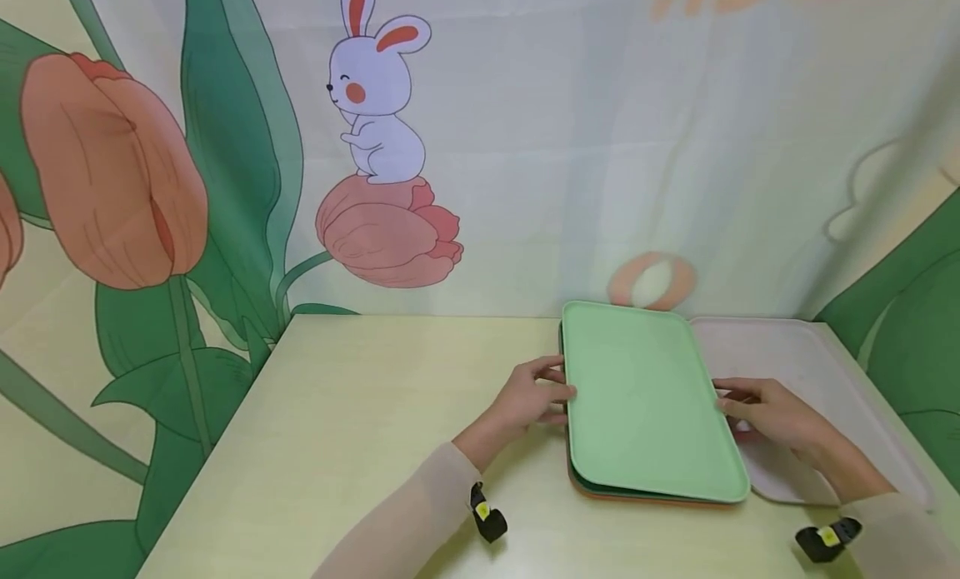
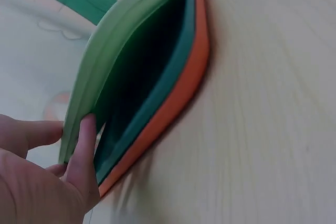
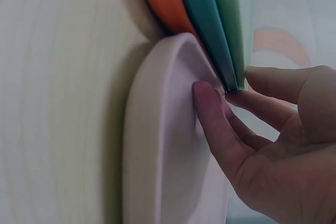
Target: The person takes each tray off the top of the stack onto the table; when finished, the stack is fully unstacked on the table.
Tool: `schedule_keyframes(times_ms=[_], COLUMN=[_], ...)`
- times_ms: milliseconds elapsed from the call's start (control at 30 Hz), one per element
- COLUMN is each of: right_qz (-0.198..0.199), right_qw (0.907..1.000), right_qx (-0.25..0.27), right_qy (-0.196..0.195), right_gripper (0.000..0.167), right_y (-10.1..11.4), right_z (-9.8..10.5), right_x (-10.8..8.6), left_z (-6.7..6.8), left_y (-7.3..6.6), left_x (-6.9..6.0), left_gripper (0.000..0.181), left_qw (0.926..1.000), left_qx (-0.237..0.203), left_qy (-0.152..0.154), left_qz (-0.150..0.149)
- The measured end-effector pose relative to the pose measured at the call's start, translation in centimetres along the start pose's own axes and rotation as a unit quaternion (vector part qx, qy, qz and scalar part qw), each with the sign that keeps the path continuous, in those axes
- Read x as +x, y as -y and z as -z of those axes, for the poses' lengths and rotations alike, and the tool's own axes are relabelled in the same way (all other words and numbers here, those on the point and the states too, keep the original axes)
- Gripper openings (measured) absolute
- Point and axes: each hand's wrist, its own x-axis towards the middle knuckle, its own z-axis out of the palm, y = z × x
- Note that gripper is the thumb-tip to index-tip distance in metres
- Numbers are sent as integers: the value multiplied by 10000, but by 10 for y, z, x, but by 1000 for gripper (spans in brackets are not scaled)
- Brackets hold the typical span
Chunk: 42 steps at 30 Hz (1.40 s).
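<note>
A light green tray (image 1: 645, 396) lies on top of a dark green tray (image 2: 168, 85) and an orange tray (image 2: 184, 85). My left hand (image 1: 534, 396) pinches the light green tray's left edge between thumb and fingers, and a gap shows beneath it in the left wrist view. On the opposite edge my right hand (image 1: 772, 412) pinches the same tray, thumb on top and a finger below. One fingertip of the right hand reaches over a pale pink tray (image 3: 152, 124), which lies to the right, against the stack.
The pale yellow table (image 1: 360, 412) runs out to the left of the stack. Behind it hangs a printed cloth (image 1: 517, 146) with a rabbit and tulips. A wrist camera (image 1: 487, 516) is strapped at the left sleeve, another camera (image 1: 825, 539) at the right.
</note>
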Motion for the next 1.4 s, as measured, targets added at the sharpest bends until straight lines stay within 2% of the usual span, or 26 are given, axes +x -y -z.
schedule_keyframes(times_ms=[67,133,300,433,667,900,1133,1400], right_qz=[13,23,-13,-30,80,113,124,136], right_qw=[10000,10000,9999,9999,9998,9996,9995,9996], right_qx=[-4,-21,-31,-35,-51,-68,-145,-131], right_qy=[-12,-39,-96,-137,-201,-230,-241,-210], right_gripper=[58,57,54,54,57,57,57,57], right_y=[0,1,2,1,0,0,-1,-1], right_z=[0,0,0,-2,-6,-6,-3,-5], right_x=[0,0,0,1,4,0,-1,0], left_z=[1,2,5,15,44,83,117,151], left_y=[-2,-4,-5,-2,2,8,8,10], left_x=[-2,-5,-10,-16,-29,-41,-53,-61], left_gripper=[62,61,60,60,58,56,54,51], left_qw=[9990,9979,9977,9980,9988,9990,9977,9929], left_qx=[-439,-639,-642,-549,-258,-29,212,600], left_qy=[-3,-25,-211,-270,-379,-436,-619,-973], left_qz=[115,126,-44,-142,-154,-116,173,328])
